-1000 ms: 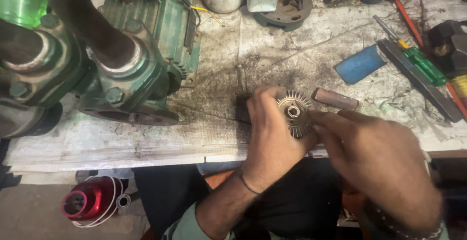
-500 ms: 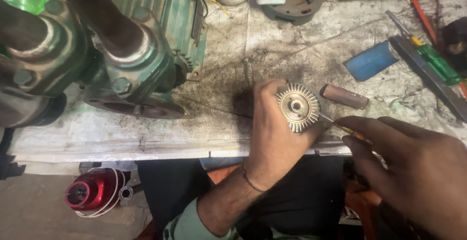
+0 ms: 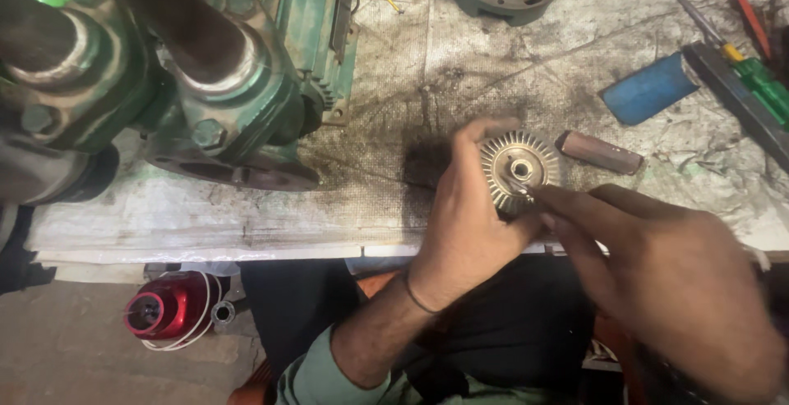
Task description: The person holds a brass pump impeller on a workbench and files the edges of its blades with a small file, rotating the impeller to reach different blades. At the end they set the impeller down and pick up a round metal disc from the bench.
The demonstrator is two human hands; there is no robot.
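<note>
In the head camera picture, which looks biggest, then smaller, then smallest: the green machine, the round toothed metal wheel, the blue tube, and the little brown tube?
1. Green machine, by far the biggest, though it sits nearer the camera.
2. Blue tube and round toothed metal wheel held in the left hand: they look about alike, so no ranking.
3. Brown tube, smallest.

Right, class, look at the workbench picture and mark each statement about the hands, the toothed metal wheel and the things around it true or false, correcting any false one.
1. The left hand holds the toothed metal wheel. True.
2. The right hand rests flat on the bench, away from the wheel. False: its fingertips reach to the wheel's centre.
3. A blue cylinder lies on the bench beyond the wheel. True.
4. The green machine stands to the right of the wheel. False: it stands to the left.
5. A red canister sits on the floor below the bench. True.
</note>
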